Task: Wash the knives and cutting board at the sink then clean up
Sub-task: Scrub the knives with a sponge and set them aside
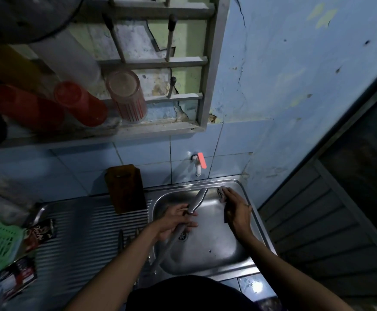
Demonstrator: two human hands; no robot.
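Knife [196, 200] over sink [245, 261], gripped at the handle by curled left hand [176, 221], blade angled up and away. Right hand [236, 209] beside it, fingers clutching a sponge [221, 194] near far rim. Cutting board [125, 187] upright beyond left hand, tap [198, 163] behind.

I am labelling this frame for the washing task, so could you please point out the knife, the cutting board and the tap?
knife [198, 199]: head view, on the handle above the left hand's fingers.
cutting board [125, 189]: head view, middle of its brown face.
tap [197, 168]: head view, on the white spout.
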